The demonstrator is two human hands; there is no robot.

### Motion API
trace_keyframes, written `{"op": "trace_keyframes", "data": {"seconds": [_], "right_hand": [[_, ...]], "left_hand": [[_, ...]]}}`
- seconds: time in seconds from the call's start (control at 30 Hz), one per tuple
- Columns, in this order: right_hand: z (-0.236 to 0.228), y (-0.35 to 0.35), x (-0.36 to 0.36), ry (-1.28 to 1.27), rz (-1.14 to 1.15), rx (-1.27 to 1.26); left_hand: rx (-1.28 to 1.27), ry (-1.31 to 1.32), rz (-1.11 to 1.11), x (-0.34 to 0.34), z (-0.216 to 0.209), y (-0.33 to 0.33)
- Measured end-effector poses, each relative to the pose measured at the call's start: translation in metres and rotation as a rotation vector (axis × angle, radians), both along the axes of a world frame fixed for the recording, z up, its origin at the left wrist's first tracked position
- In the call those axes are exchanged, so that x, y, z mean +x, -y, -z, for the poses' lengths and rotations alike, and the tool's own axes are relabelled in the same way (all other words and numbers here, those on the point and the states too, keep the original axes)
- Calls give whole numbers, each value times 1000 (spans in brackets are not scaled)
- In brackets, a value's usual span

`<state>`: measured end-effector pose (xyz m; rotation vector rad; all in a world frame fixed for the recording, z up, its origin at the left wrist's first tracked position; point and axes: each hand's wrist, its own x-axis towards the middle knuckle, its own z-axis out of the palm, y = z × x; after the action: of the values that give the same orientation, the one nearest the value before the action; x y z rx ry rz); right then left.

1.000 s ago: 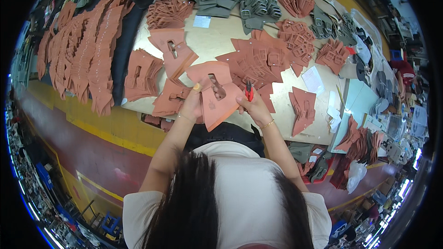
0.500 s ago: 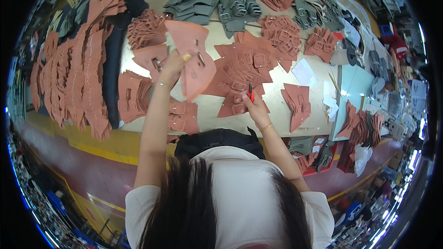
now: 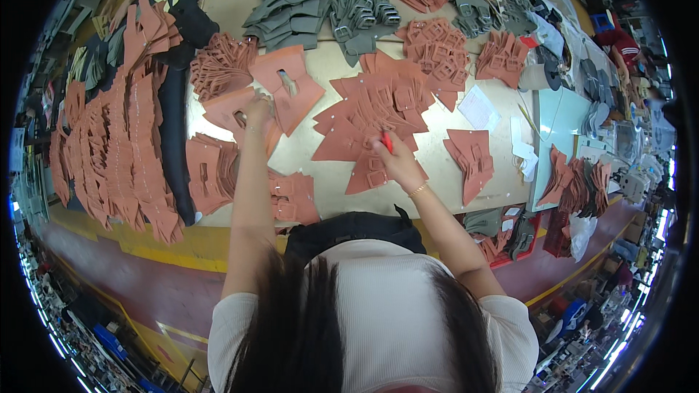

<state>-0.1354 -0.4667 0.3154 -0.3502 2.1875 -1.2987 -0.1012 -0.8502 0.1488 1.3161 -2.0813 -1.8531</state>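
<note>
Head view: the left hand point(image 3: 256, 110) is gripping a terracotta cut leather piece point(image 3: 290, 87) with a slot, toward the table's point(image 3: 320, 167) far left. The right hand point(image 3: 397, 160) is pinching a red pen point(image 3: 386, 140) over the middle pile of leather pieces point(image 3: 371, 105).

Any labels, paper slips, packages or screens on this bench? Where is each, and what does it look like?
White paper sheet: flat on the table, right of the central terracotta pile; rectangular, faint marks.
Small white slips: at the table's right edge, beside the pale blue board; loose, overlapping.
White plastic bag: lower right, past the table; crumpled.
No screens are discernible.
</note>
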Motion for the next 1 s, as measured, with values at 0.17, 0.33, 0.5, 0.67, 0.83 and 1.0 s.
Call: {"op": "trace_keyframes", "data": {"seconds": [0.17,0.33,0.5,0.67,0.83,1.0], "right_hand": [[42,99,-51,-102,-89,66],[94,184,-91,-219,-103,326],[50,184,-100,195,-138,-43],[-63,133,-122,173,-261,-14],[-108,132,-120,-12,-355,106],[-73,152,-107,250,-197,-194]], "left_hand": [[32,147,48,-22,14,1],[333,67,-239,-37,-37,-20],[454,-69,-367,-33,-59,-30],[394,41,-80,-40,-46,-21],[258,-32,-163,-27,-89,-24],[-43,-158,-130,30,-181,13]]}}
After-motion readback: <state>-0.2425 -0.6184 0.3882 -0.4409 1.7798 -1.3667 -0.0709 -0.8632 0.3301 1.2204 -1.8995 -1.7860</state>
